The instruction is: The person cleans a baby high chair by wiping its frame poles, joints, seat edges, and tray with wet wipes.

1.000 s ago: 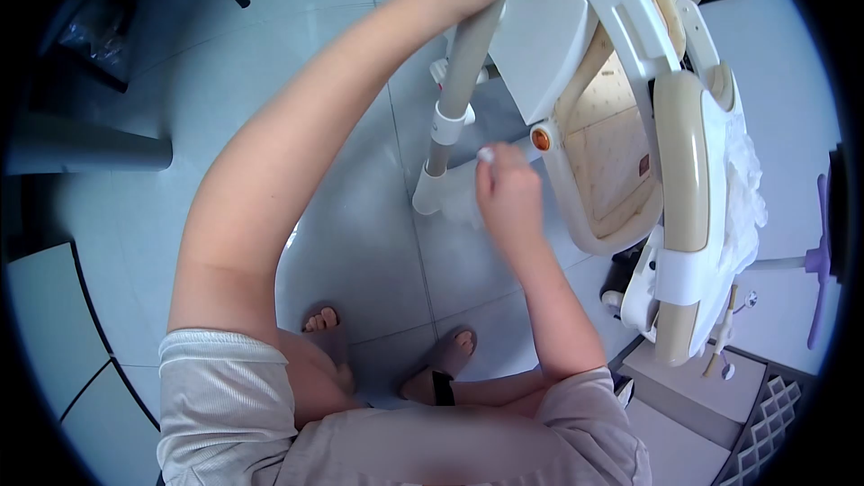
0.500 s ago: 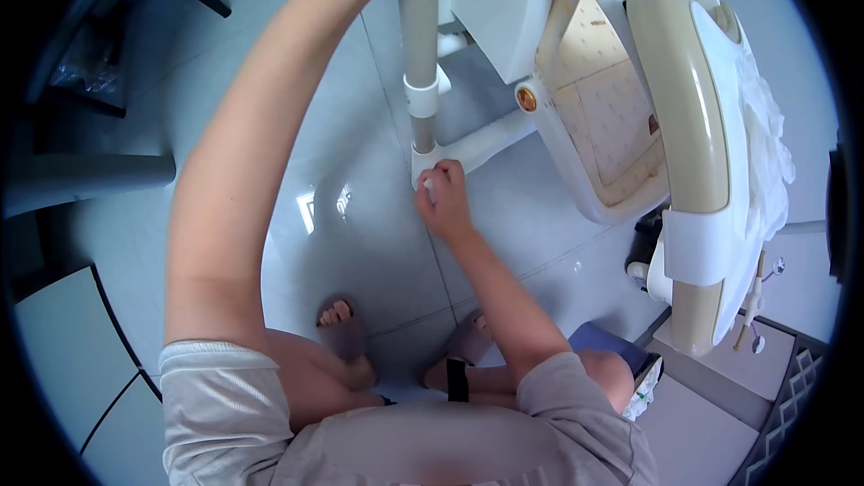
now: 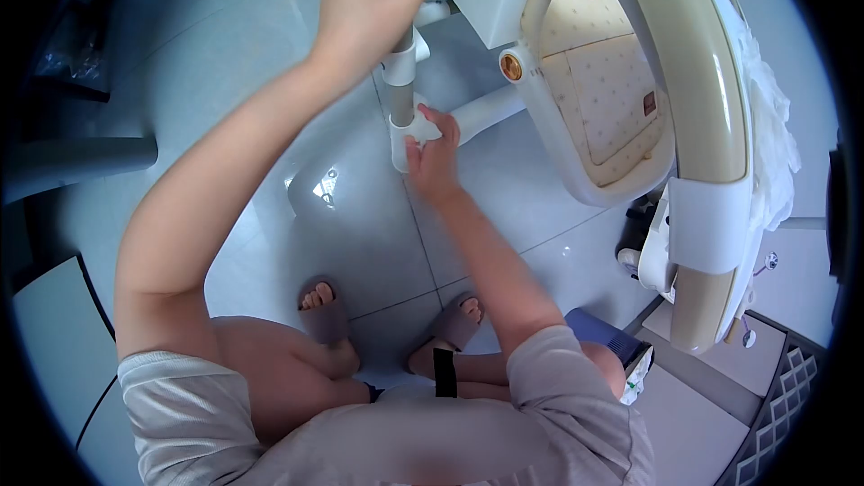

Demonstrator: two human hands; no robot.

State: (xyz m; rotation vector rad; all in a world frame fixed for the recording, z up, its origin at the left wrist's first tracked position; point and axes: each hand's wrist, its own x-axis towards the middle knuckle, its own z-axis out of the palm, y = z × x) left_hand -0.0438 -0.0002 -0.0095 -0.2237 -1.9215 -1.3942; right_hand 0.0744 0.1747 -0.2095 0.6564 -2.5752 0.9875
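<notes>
**Both hands gathered at the lower part of one chair leg**

Nearest the viewer, the seated person's pale shirt [image 3: 306, 450] fills the lower edge, with two slippers [image 3: 326, 322] beyond it on the tiled floor [image 3: 378, 247]. Farther forward, the right hand [image 3: 436, 157] is at the white foot joint [image 3: 400, 151], fingers bent; something small and white shows among them, but whether it is held, or is part of the joint, cannot be told. A second ago this hand was apart from the joint; now its fingertips overlap it in view.

The left hand [image 3: 364, 22] lies across the leg tube [image 3: 401, 103], thumb spread and blurred, fingers partly hidden. Whether it grasps the tube or merely rests there cannot be told. It has come down toward the white collar [image 3: 399, 70], so both hands now attend to the same short stretch of leg.

The leg rises from the floor ahead of the person, at the left side of the chair [image 3: 697, 81]. Beside it stretches a white crosspiece [image 3: 493, 115]; to the right are an orange button [image 3: 511, 67] and the dotted seat pad [image 3: 616, 94]. Crumpled white plastic [image 3: 765, 126] hangs at the chair's outer side.
</notes>
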